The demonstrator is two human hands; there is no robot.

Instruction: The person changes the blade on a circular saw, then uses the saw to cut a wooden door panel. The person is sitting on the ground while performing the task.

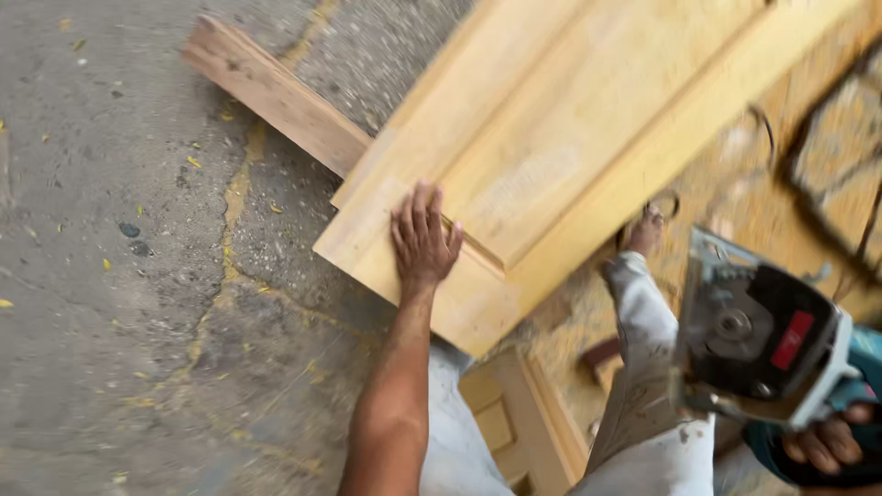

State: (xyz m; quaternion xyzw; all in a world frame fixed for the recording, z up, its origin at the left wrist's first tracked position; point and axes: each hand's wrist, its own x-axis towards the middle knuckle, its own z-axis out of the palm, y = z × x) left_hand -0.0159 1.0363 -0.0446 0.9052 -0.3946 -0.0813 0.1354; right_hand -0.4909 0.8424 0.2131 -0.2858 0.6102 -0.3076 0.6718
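Pale, smooth panelled wooden door point(570, 138) lies flat across a rough timber batten point(276, 92) above the cracked concrete floor point(110, 276). Left hand point(423, 239) rests palm-down near its corner, fingers together. Right hand point(827, 445), fingers wrapped, grips a teal circular saw point(763, 340), clear of the door.

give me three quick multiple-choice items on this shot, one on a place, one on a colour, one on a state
1. Where does the left hand rest?
A. on the wooden door panel
B. on the concrete floor
C. on the plank

2. What colour is the power saw body near the right hand?
A. yellow
B. teal
C. white

3. How is the left hand?
A. closed in a fist
C. pinching a cord
B. flat, fingers spread

Answers: 1 A, the palm lies on the panel's lower corner. 2 B, teal housing shows by the fingers. 3 B, the fingers lie flat on the wood.
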